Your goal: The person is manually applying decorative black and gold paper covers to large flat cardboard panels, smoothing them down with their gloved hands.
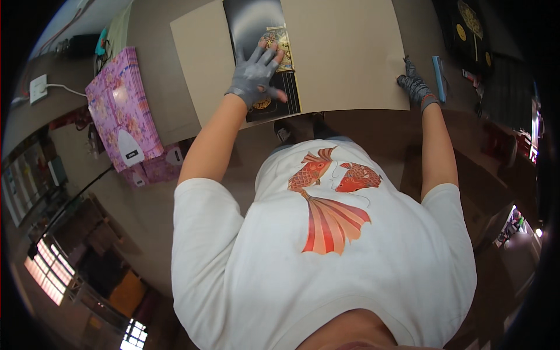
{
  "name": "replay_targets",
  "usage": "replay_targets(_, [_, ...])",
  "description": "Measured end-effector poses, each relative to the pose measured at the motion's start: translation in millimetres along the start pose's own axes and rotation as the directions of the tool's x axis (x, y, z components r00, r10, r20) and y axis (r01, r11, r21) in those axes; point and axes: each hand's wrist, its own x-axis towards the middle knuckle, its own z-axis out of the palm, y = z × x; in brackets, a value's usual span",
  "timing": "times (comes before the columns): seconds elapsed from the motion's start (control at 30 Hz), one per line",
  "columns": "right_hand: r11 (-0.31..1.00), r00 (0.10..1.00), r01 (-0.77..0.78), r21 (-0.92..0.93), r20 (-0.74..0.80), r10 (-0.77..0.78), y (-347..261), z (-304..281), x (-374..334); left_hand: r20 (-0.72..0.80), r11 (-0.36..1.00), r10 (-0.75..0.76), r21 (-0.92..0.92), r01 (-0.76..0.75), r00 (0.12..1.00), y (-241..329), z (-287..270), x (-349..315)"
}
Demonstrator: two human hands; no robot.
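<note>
A wide tan cardboard sheet (350, 55) lies on the table in front of me. Across its left part runs a glossy black printed panel (280, 90) with gold ornament and a pale sheen at its far end. My left hand (255, 76), in a grey glove with bare fingertips, rests flat on this panel with the fingers spread. At the cardboard's right edge is my right hand (415, 84), gloved in dark grey. Its thumb and a finger stand apart and touch that edge; the other fingers are partly hidden.
Left of the cardboard is a stack of purple floral folded pieces (119, 111). Beyond it sits a white box (38, 88) with a cable. A slim blue object (438, 79) lies right of my right hand. Black pieces with gold print (466, 32) lie at the far right.
</note>
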Motion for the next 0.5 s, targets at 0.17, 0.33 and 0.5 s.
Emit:
replay_targets(0.17, [0.998,0.999,0.033,-0.055,-0.04,-0.035,13,3,11,0.31,0.986,-0.053,0.164,0.002,0.949,7,-19,-4])
replay_targets(0.33, [0.995,0.996,0.082,-0.053,-0.044,-0.084,8,1,7,0.319,0.988,-0.053,0.156,0.003,0.946,8,-22,-7])
replay_targets(0.5, [0.994,0.999,0.015,-0.108,-0.04,-0.02,3,0,7,0.301,0.988,-0.045,0.154,-0.002,0.953,8,-21,-6])
